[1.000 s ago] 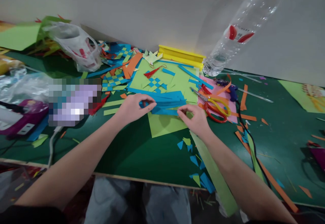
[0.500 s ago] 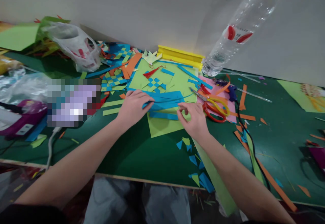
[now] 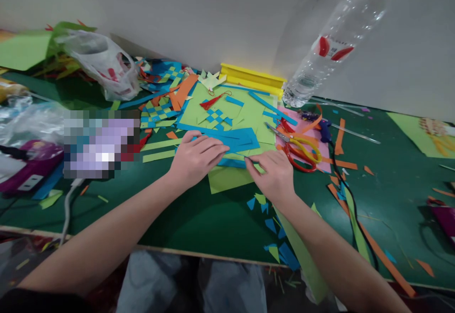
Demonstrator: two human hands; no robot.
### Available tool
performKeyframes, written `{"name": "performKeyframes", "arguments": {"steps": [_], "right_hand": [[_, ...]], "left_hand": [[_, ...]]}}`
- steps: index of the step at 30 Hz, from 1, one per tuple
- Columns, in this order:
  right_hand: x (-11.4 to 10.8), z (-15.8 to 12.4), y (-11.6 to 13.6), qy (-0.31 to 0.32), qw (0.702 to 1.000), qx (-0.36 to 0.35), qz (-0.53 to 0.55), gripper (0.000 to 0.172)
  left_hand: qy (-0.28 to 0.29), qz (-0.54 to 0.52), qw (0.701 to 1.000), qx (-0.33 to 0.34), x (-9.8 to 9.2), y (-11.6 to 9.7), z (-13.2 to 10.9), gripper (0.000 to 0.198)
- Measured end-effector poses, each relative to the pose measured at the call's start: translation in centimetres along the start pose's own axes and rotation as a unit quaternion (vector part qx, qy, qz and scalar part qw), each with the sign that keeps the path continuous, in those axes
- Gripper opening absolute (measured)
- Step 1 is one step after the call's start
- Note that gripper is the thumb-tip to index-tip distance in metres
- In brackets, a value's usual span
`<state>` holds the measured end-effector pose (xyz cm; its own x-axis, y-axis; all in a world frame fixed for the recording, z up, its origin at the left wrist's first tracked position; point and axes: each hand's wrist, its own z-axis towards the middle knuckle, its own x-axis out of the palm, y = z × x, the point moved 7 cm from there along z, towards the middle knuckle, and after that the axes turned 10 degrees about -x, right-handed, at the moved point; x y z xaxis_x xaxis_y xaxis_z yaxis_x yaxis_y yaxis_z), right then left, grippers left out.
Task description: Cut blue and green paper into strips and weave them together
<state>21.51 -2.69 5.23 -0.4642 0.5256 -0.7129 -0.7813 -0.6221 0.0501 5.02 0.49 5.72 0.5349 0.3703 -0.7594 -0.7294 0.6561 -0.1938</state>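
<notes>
My left hand (image 3: 199, 157) is closed, its thumb and fingers pinched at one end of a thin blue paper strip (image 3: 236, 154). At the strip's other end, my right hand (image 3: 272, 173) pinches with thumb and forefinger. The strip stretches low over blue paper pieces (image 3: 243, 136) and a light green paper sheet (image 3: 227, 183). Just beyond lie a woven blue-and-green paper piece (image 3: 214, 116) and a red tassel (image 3: 212, 101). Close to my right hand are the scissors (image 3: 302, 147), with yellow and red handles around them.
A tall clear bottle (image 3: 313, 69) stands by the wall, beside a yellow folded strip (image 3: 252, 81). A plastic bag (image 3: 106, 67), a phone-like blurred object (image 3: 106, 145) with a white cable, and a dark blue glue gun (image 3: 324, 129) with a black cord flank the work. Paper scraps (image 3: 270, 225) litter the green table.
Both hands have come closer together and nearer to me. The right thumb and forefinger have closed on the strip's right end, which was loose near the scissors before.
</notes>
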Motion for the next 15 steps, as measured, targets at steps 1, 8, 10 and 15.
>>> {"name": "performKeyframes", "arguments": {"steps": [1,8,10,15], "right_hand": [[-0.1,0.1,0.2,-0.001,1.000,-0.003,-0.002,0.021],[-0.5,0.3,0.5,-0.004,1.000,-0.009,-0.016,0.016],[-0.6,0.2,0.1,-0.019,0.999,0.015,0.028,0.013],[0.0,-0.6,-2.1,-0.028,0.955,0.212,0.206,0.010]], "left_hand": [[-0.005,-0.007,1.000,-0.006,-0.1,0.1,0.0,0.016],[-0.020,-0.079,0.997,0.004,-0.7,-0.3,-0.3,0.015],[-0.028,-0.078,0.996,0.019,-1.1,-0.5,-0.4,0.016],[0.003,-0.068,0.998,0.006,-0.8,-0.3,-0.2,0.019]]}}
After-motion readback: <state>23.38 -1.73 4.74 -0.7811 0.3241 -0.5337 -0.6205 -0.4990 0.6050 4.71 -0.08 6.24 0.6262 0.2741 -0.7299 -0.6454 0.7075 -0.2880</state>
